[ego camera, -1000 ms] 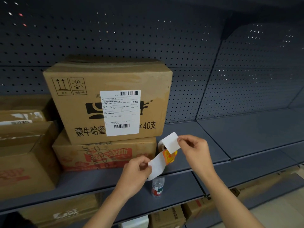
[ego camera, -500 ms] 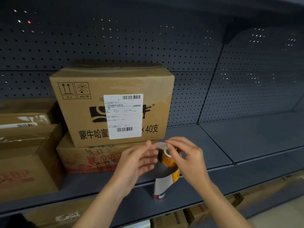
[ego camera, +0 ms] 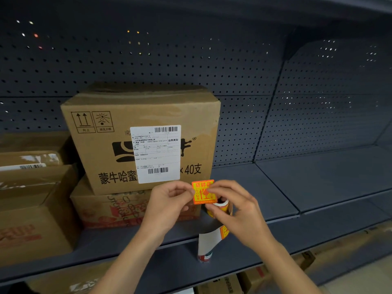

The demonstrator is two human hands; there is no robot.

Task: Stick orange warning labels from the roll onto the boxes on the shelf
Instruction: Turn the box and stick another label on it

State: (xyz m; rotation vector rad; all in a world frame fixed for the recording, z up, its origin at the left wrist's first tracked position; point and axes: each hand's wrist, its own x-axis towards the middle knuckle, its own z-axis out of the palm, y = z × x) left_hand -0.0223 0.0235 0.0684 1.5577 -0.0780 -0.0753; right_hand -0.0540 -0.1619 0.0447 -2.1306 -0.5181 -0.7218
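We see four cardboard boxes at the left and centre of the frame, all shut, so we cannot tell what is in them. The top box (ego camera: pixel 101 145) carries a white shipping label (ego camera: pixel 157 153) on its front and stands on a flatter red-printed box (ego camera: pixel 118 211). Two more boxes (ego camera: pixel 31 209) are stacked at the left edge. All rest on the grey shelf (ego camera: pixel 265 187).

Just below centre, the orange label (ego camera: pixel 202 192) is in the air in front of the top box's lower right corner. Its printed face is turned toward us and its text reads upright. It looks nearly square, so we cannot name a long axis.

The left hand (ego camera: pixel 169 200) pinches the label's left edge between thumb and fingers. The right hand (ego camera: pixel 235 209) pinches its right edge, and the roll (ego camera: pixel 221 205) sits against the lower fingers of that hand with its open core tipped up toward us. A white backing strip (ego camera: pixel 206 240) hangs straight down from the roll, in front of a small bottle (ego camera: pixel 204 256) on the lower shelf.
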